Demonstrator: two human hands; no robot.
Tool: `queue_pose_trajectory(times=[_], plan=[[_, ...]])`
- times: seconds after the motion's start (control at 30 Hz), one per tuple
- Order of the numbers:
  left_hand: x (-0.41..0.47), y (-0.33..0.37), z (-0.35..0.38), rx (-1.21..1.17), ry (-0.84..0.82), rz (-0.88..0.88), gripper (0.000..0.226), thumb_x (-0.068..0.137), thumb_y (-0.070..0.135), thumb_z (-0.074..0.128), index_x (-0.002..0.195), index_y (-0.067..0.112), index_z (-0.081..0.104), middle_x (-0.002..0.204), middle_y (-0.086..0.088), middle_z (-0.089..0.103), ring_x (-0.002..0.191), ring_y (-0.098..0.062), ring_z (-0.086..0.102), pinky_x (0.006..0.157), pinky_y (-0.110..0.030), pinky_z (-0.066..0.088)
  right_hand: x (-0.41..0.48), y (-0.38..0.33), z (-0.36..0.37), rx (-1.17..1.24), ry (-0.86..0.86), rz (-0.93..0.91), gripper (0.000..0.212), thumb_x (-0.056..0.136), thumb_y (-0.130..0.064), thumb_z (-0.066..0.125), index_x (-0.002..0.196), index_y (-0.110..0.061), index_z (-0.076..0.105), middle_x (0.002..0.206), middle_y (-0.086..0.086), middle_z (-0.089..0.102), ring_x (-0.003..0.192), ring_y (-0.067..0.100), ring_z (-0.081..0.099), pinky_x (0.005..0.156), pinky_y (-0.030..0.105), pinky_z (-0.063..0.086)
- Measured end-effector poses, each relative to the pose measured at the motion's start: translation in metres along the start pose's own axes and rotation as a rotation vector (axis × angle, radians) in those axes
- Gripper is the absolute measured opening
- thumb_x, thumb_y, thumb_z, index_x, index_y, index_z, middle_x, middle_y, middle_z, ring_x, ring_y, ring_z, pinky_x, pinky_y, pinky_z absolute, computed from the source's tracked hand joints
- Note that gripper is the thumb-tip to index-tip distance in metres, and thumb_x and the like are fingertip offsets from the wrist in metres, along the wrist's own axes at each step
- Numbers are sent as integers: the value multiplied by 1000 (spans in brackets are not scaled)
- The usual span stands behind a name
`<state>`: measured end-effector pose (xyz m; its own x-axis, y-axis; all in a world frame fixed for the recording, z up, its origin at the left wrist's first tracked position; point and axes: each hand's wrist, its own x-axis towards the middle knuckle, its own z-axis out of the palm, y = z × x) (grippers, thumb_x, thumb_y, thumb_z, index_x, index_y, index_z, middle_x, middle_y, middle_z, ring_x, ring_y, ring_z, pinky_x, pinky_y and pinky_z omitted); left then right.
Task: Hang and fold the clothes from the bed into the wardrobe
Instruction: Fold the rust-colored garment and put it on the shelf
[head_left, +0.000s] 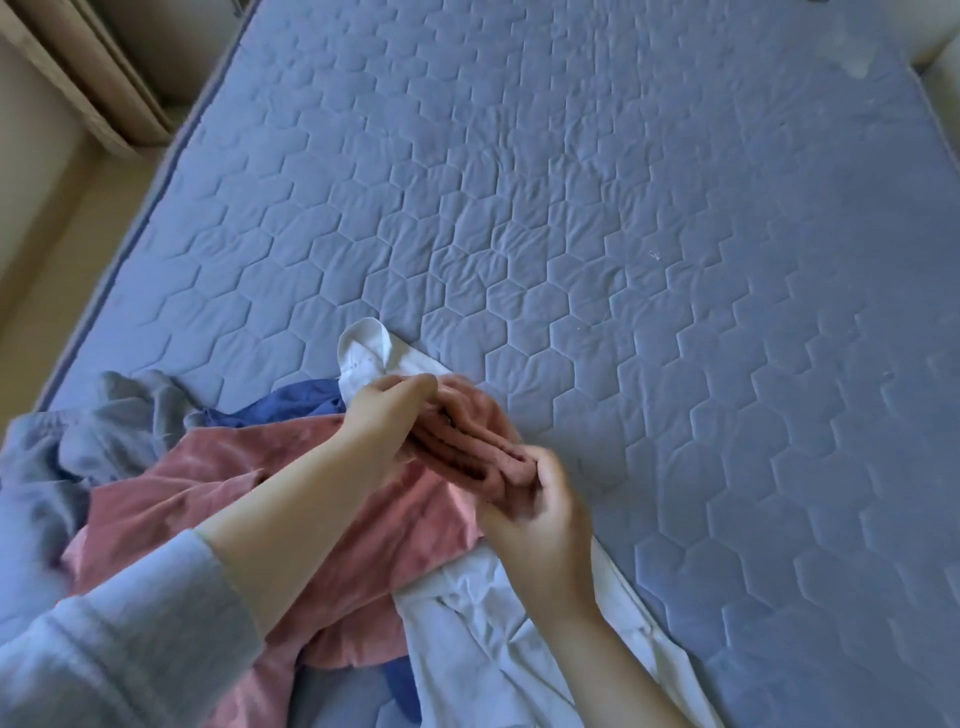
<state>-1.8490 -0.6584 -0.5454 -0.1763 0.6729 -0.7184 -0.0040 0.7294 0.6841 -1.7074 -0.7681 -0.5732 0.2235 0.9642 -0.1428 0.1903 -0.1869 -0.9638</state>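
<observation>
Both hands, left hand (387, 410) and right hand (540, 512), are clenching a bunched edge of the pink garment (311, 499) at lower centre (likely to lift it clear of the pile), the rest lying on the bed (623, 234).

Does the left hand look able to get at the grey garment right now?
Probably not at once: the left hand grips the pink garment. The grey garment lies uncovered on that side, so freed, likely yes.
</observation>
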Motion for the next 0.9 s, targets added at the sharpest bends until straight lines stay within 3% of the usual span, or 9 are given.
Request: queue_pose_trajectory(times=[0.13, 0.2, 0.3, 0.37, 0.43, 0.63, 0.77, 0.87, 0.9], plan=[[-15, 3, -73, -176, -20, -88, 28, 85, 20, 64, 104, -1, 67, 101, -21, 68, 94, -31, 68, 86, -39, 54, -17, -27, 50, -95, -120, -198, 20, 68, -5, 65, 85, -17, 66, 85, -7, 66, 85, 19, 64, 73, 38, 53], [-26, 3, -109, -187, -51, -71, 36, 84, 23, 71, 109, -3, 68, 102, -23, 69, 95, -33, 68, 86, -41, 55, -26, -42, 76, -153, -184, -300, 24, 68, 0, 67, 85, -18, 67, 86, -10, 65, 86, 16, 63, 74, 36, 53], [-38, 2, -163, -166, -21, -4, 29, 85, 12, 68, 102, -11, 66, 87, -27, 66, 78, -34, 68, 77, -42, 57, -42, -61, 115, -202, -227, -472, 22, 71, -9, 66, 87, -23, 66, 88, -16, 61, 84, 6, 61, 74, 21, 49], [-44, -1, -198, -171, -5, 6, 21, 87, 7, 62, 99, -10, 64, 91, -29, 62, 85, -38, 63, 90, -54, 51, -53, -70, 139, -218, -271, -544, 22, 73, -11, 69, 91, -22, 69, 90, -16, 61, 85, 5, 60, 76, 16, 47], [-46, -6, -228, -203, 12, 14, 17, 87, 4, 59, 98, -10, 63, 93, -29, 59, 88, -39, 58, 95, -57, 46, -64, -78, 163, -225, -332, -579, 26, 74, -9, 74, 97, -20, 72, 91, -12, 61, 85, 7, 61, 77, 19, 49], [-43, -42, -308, -319, 62, 27, 14, 89, 3, 55, 78, -3, 60, 77, -20, 59, 70, -31, 63, 66, -34, 56, -93, -89, 232, -275, -535, -612, 20, 80, -17, 75, 100, -18, 73, 88, -6, 60, 80, 9, 61, 72, 24, 52], [-33, -87, -340, -349, 85, -40, 15, 90, 10, 58, 89, -4, 64, 80, -20, 62, 74, -31, 63, 77, -45, 54, -107, -74, 265, -364, -660, -602, 25, 78, -14, 71, 103, -18, 73, 89, -7, 61, 80, 7, 59, 72, 19, 50], [-25, -124, -353, -283, 22, -190, 24, 86, 28, 69, 97, 7, 65, 65, -11, 63, 43, -21, 57, 49, -27, 50, -118, -55, 282, -501, -785, -560, 33, 73, -12, 67, 105, -19, 71, 92, -7, 60, 83, 9, 60, 75, 18, 48], [-21, -136, -355, -230, 31, -249, 29, 81, 30, 74, 95, 6, 66, 63, -10, 61, 41, -19, 54, 46, -22, 46, -122, -49, 287, -537, -830, -532, 35, 72, -14, 65, 106, -19, 70, 94, -7, 60, 86, 11, 61, 77, 20, 49]])
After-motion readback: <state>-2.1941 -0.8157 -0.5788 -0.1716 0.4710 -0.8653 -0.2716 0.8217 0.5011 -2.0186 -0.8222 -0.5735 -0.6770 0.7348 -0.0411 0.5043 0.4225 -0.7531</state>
